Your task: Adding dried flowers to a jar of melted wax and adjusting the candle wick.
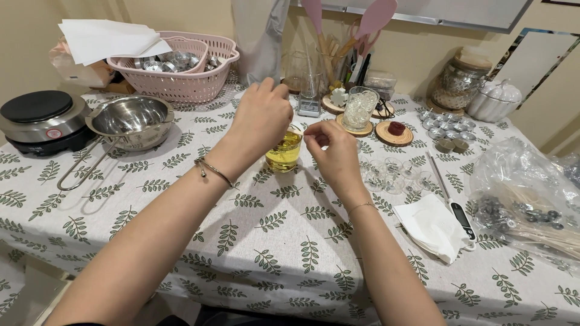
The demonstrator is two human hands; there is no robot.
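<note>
1. Nearest: white folded napkin (434,228) and a probe thermometer (454,204) on the leaf-print tablecloth (266,253), right of the forearms. Clear plastic bag (531,193) of small metal parts further right.
2. Right hand (335,151): thumb and forefinger pinched together, seemingly on something thin; can't tell what. It sits just beside the glass, at rim height.
3. Left hand (261,121): fingers curled together over the glass rim, touching or nearly so. What they pinch, if anything, is hidden.
4. Glass of yellow liquid (284,152): upright on the cloth between the two hands, partly covered by the left one.
5. Risk, my read: both hands crowd the rim, so a knock could tip the glass and soak the cloth and napkin. Empty clear cups (396,175) just right could get swept too.
6. Further back: steel pot (130,121), hot plate (39,118), pink basket (181,75), jar of clear beads (360,107), utensil holder (338,60).
</note>
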